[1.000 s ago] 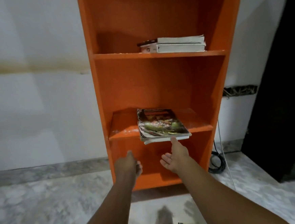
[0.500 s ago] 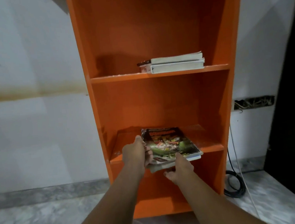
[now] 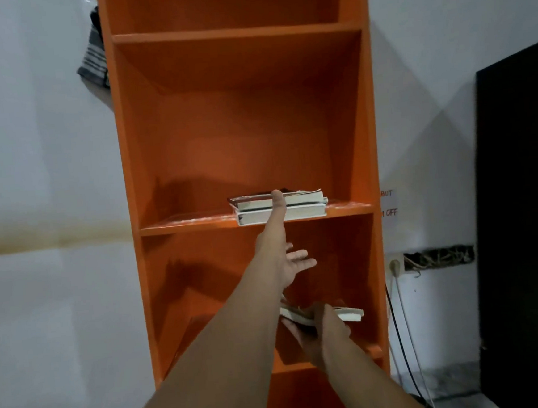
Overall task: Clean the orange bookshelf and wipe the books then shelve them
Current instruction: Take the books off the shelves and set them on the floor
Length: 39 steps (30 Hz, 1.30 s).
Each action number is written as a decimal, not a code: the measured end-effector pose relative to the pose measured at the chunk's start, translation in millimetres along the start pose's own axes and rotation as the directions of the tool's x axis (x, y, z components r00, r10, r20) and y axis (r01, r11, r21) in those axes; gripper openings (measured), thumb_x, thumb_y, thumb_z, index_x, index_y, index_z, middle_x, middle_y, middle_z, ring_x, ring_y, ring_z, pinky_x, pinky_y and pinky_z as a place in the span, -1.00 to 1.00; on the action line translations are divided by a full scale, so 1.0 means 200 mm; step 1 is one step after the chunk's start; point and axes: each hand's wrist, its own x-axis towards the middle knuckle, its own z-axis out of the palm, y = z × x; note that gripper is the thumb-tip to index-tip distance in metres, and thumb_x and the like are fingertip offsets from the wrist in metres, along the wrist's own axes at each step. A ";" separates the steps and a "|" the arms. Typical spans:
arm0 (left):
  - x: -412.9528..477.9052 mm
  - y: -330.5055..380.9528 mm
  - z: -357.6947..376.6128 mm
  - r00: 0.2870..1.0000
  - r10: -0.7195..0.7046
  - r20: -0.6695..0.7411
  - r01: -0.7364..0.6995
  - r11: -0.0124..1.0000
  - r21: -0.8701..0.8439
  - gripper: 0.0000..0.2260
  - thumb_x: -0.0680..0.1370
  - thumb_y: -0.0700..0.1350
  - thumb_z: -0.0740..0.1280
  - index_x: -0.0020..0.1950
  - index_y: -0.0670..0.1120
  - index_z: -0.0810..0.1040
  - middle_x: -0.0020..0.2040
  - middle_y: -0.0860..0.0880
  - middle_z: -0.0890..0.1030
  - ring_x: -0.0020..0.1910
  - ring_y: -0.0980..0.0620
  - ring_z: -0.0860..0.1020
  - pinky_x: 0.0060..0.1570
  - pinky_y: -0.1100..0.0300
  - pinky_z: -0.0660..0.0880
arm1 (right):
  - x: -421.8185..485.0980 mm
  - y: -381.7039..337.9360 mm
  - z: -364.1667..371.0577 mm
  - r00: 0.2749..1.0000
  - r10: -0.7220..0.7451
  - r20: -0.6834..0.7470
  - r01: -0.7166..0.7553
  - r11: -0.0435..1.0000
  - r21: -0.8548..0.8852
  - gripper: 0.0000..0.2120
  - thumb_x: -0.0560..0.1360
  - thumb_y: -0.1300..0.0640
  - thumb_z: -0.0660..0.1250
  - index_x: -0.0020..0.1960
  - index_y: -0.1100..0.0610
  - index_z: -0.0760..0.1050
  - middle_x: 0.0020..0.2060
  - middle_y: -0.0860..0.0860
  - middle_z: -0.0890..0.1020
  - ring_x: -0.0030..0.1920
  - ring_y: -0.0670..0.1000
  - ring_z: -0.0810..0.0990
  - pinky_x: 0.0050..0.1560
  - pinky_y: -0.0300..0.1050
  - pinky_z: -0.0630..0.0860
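Observation:
The orange bookshelf (image 3: 245, 125) fills the middle of the head view. A stack of two or three books (image 3: 305, 211) lies flat on its middle shelf, whose front edge shows white dust. My left hand (image 3: 286, 255) reaches up just below that stack with its fingers spread and its thumb raised in front of the books; it holds nothing. Lower down, my right hand (image 3: 322, 331) grips a thin stack of books (image 3: 350, 314) from underneath, lifted above the lower shelf. The covers of the held books are hidden.
A grey striped cloth (image 3: 93, 56) hangs at the shelf's upper left side. Right of the shelf are a paper note (image 3: 389, 207), a wall socket (image 3: 395, 266) with cables running down to the floor, and a black panel (image 3: 526, 215).
My left hand let go of the lower books and rose toward the middle-shelf stack. My right hand lifted the lower books off their shelf. The view tilted upward.

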 end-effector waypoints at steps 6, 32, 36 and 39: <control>0.12 0.06 0.19 0.973 0.017 -0.230 -0.092 0.942 -0.321 -0.15 0.30 0.25 0.54 0.43 -0.09 0.29 0.29 -0.17 0.43 0.38 -0.31 0.36 0.30 -0.37 0.36 | 0.07 -0.11 0.07 0.996 0.020 0.093 -0.016 0.999 -0.037 -0.56 0.41 0.46 0.37 0.23 0.21 0.37 -0.01 0.32 0.57 -0.14 0.30 0.64 -0.38 0.11 0.62; -0.38 0.11 -0.12 0.885 0.151 -0.440 -0.297 0.911 -0.286 -0.68 0.46 -0.11 0.48 -0.22 -0.09 0.32 -0.20 -0.06 0.53 -0.32 0.01 0.59 -0.14 0.03 0.67 | -0.47 -0.13 0.00 0.983 -0.054 0.176 0.070 0.994 -0.087 -0.65 0.40 0.49 0.20 0.16 0.28 0.41 0.09 0.33 0.50 -0.06 0.34 0.58 -0.21 0.24 0.61; -0.53 0.14 -0.24 0.905 0.142 -0.402 -0.275 0.915 -0.296 -0.70 0.45 -0.14 0.48 -0.21 -0.08 0.33 -0.19 -0.07 0.56 -0.31 0.02 0.61 -0.17 0.04 0.67 | -0.65 -0.10 -0.06 0.986 -0.095 0.141 0.108 0.990 -0.092 -0.66 0.42 0.49 0.21 0.16 0.28 0.41 0.09 0.32 0.52 -0.07 0.33 0.59 -0.31 0.21 0.59; -0.58 0.16 -0.31 0.919 0.142 -0.369 -0.265 0.913 -0.310 -0.73 0.43 -0.13 0.50 -0.15 -0.09 0.39 -0.13 -0.09 0.61 -0.24 -0.01 0.65 -0.22 0.05 0.67 | -0.73 -0.07 -0.11 0.985 -0.118 0.123 0.130 0.988 -0.088 -0.65 0.43 0.49 0.20 0.18 0.29 0.40 0.08 0.31 0.52 -0.07 0.31 0.60 -0.34 0.20 0.58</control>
